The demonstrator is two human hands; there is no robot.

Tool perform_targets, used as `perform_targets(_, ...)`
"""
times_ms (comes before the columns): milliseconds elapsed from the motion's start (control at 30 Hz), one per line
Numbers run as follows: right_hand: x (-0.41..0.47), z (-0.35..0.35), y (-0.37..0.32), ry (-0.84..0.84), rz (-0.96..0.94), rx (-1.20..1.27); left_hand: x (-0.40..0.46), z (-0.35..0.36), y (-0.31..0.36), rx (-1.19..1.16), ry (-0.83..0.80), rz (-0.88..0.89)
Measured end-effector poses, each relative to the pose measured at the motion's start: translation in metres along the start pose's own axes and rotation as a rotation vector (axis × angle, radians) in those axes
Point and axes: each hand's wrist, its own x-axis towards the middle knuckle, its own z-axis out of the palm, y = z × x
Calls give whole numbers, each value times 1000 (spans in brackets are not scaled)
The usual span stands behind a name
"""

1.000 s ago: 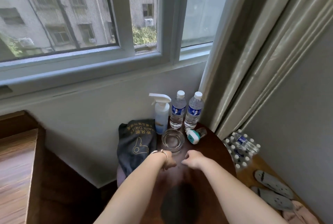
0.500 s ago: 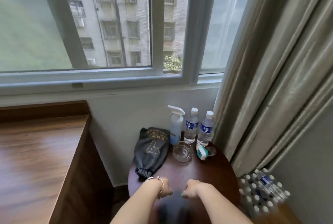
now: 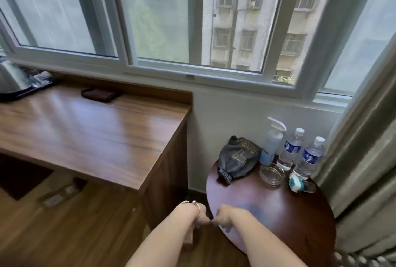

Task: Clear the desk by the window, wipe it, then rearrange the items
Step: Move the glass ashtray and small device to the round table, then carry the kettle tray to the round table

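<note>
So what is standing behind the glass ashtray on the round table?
Behind the glass ashtray stand a spray bottle and two water bottles, near the wall. The ashtray partly covers the base of the nearer bottle. The round table carries them all.

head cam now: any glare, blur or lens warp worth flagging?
Head view: daylight from the window leaves pale glare streaks on the desk; left hand and right hand are soft, fingers hard to read; items at the desk's far left smear; wide-angle lens bends the window frame; bottles stay fairly sharp.
</note>
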Motion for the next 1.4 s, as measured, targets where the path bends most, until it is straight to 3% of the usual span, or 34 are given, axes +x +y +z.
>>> perform_targets(300, -6, 64, -108, -213, -169, -125, -75, 64, -117, -184, -68, -266)
perform_targets(633, -2, 110, -283, -259, -345, -374, -145, 114, -269, -475, -3, -494)
perform_targets(1000, 33, 131, -446, -235, -461, -584, -172, 144, -423, -754, -26, -590)
perform_targets(1400, 74, 120, -600, -174, -648, -685, -178, 119, -564, -985, 132, -645)
